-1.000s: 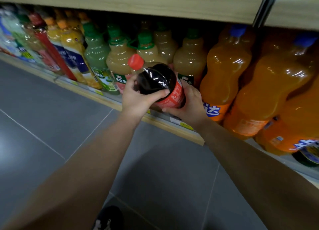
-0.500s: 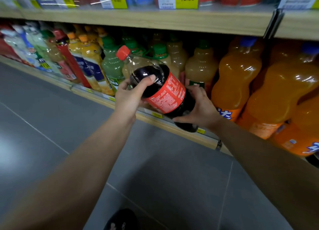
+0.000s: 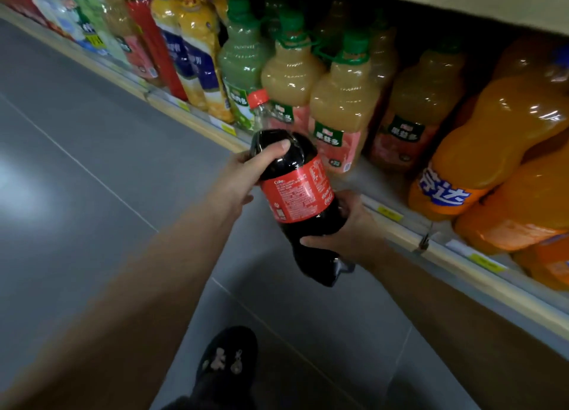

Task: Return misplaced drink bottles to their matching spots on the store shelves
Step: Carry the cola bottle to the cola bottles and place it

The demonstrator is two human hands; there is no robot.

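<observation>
We note both hands closed on the cola bottle (image 3: 297, 194): left hand (image 3: 243, 175) wraps its shoulder, right hand (image 3: 348, 228) cups its lower body. It hangs tilted over the floor (image 3: 92, 169), just before the shelf (image 3: 400, 225) edge.

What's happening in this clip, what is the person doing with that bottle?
A person holds a cola bottle with both hands in front of a low store shelf. The left hand grips its upper body below the neck; the right hand supports the lower part. The bottle is tilted, clear of the shelf, over the floor. Behind it stand pale juice bottles and orange soda bottles, so it is not yet placed anywhere.
</observation>
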